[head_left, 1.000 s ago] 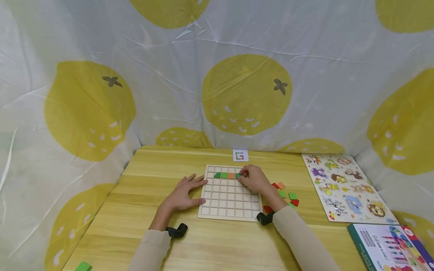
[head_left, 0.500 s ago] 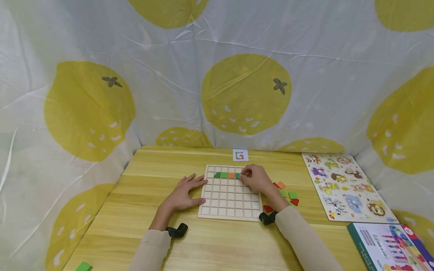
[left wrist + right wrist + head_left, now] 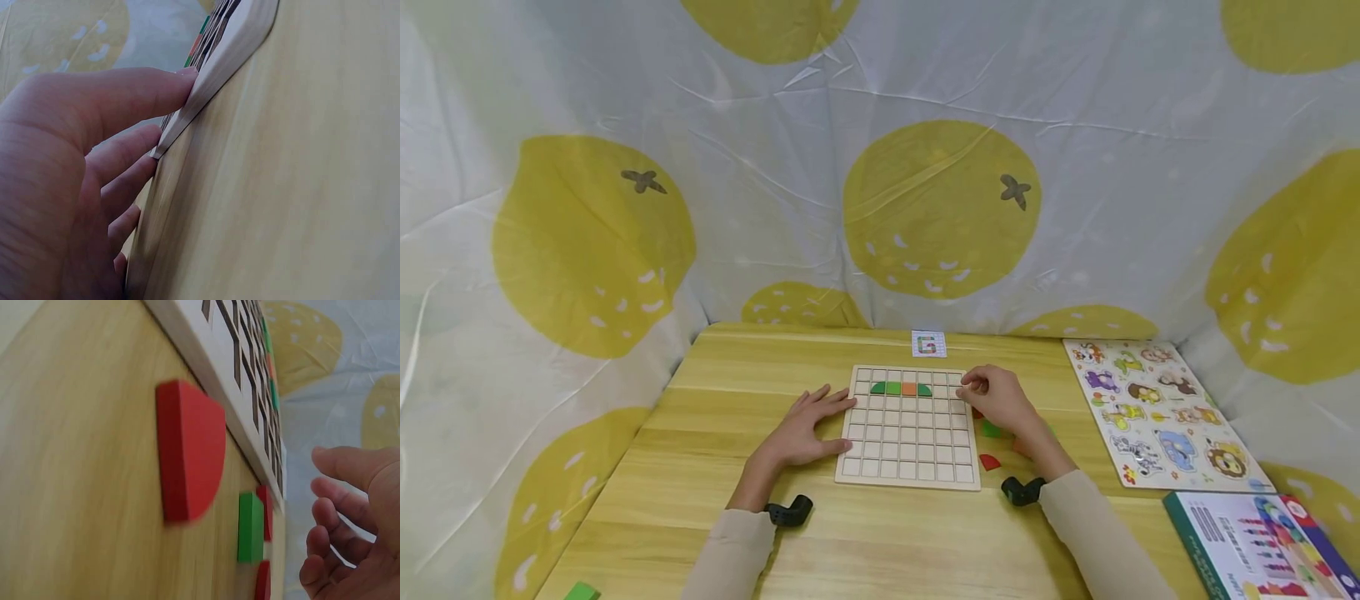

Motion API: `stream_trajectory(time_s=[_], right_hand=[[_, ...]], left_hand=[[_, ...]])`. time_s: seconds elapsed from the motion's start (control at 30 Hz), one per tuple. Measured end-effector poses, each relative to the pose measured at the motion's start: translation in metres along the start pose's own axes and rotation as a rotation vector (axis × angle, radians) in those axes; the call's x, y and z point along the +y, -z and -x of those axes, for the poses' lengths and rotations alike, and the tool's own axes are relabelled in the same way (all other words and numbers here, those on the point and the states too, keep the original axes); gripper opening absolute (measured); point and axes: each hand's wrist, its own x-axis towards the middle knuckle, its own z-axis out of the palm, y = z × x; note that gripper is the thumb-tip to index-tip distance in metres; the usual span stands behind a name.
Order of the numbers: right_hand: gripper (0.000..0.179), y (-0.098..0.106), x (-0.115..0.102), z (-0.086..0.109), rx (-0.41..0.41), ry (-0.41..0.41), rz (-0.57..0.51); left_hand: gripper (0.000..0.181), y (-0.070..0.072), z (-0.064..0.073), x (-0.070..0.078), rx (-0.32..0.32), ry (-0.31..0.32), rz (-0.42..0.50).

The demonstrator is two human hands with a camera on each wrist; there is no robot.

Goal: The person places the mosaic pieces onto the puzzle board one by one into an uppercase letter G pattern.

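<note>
A wooden grid board lies on the table. One of its upper rows holds a dark green quarter-round piece, a light green square, an orange square and another dark green quarter-round piece. My left hand rests at the board's left side, fingers spread; its thumb and fingertips touch the edge in the left wrist view. Past the board's upper right edge hovers my right hand, fingers loosely bent. The right wrist view shows nothing between its thumb and fingers.
Right of the board lie a red quarter-round piece, a green square and other pieces partly under the right arm. A letter G pattern card is behind the board. Farther right are an animal puzzle and a box.
My right hand has let go of the dark green quarter-round piece in the row and moved right, off the board toward the loose pieces. The left hand has stayed in place.
</note>
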Motion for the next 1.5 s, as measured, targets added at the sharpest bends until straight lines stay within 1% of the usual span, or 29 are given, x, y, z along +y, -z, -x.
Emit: stream_trajectory(time_s=[0.2,0.43,0.67,0.83,1.0,1.2,1.3,1.5], right_hand=[[0.023,0.014,0.013,0.01,0.033,-0.02,0.013],[0.023,0.026,0.027,0.025,0.065,0.023,0.052],[0.019,0.036,0.041,0.039,0.076,0.014,0.069],[0.015,0.048,0.043,0.052,0.071,0.018,0.07],[0.018,0.057,0.053,0.061,0.053,-0.01,0.07],[0.017,0.059,0.065,0.065,0.011,-0.022,0.068],[0.017,0.058,0.069,0.066,-0.012,-0.029,0.065],[0.014,0.059,0.072,0.066,-0.019,-0.046,0.059]], left_hand=[[0.073,0.0,0.0,-0.002,0.006,0.002,-0.001],[0.073,-0.001,0.001,-0.002,0.006,0.008,0.003],[0.073,-0.002,0.001,-0.002,0.006,0.011,0.005],[0.073,-0.003,0.001,-0.001,0.009,0.007,0.0],[0.073,-0.002,0.0,0.0,0.009,0.004,-0.001],[0.072,0.0,0.0,0.001,0.007,-0.003,0.008],[0.072,0.0,0.0,0.001,0.002,0.006,0.004],[0.073,0.0,0.001,0.001,-0.003,0.012,-0.002]])
